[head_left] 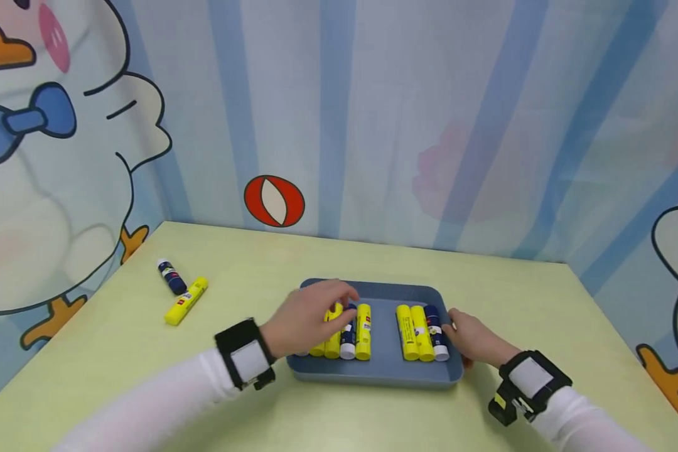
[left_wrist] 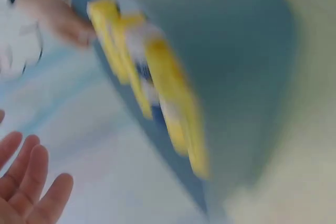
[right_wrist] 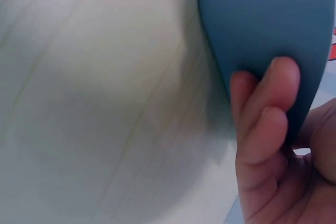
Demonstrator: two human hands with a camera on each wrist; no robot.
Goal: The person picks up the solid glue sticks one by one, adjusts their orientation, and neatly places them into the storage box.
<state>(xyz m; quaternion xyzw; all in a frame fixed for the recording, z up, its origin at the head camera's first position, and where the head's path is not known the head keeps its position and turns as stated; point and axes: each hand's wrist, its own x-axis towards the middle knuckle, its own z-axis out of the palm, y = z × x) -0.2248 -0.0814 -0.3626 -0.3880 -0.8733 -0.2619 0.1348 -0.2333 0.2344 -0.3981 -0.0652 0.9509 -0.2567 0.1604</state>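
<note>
A blue-grey tray [head_left: 383, 342] holds yellow and navy glue sticks in two groups. My left hand [head_left: 312, 317] hovers over the left group, fingers bent loosely and nothing in them; it partly hides those sticks, though a yellow glue stick [head_left: 364, 333] shows at the group's right end. In the left wrist view this hand [left_wrist: 31, 182] is apart from the tray. With the thumb on one side and fingers on the outer wall, my right hand [right_wrist: 270, 145] grips the tray's right end, beside a navy glue stick [head_left: 436, 333] and two yellow ones [head_left: 415, 333].
On the pale yellow table [head_left: 248, 257], left of the tray, lie a navy glue stick [head_left: 172, 277] with a white end and a yellow glue stick [head_left: 186, 301], close together. A striped cartoon curtain [head_left: 384, 125] stands behind the table.
</note>
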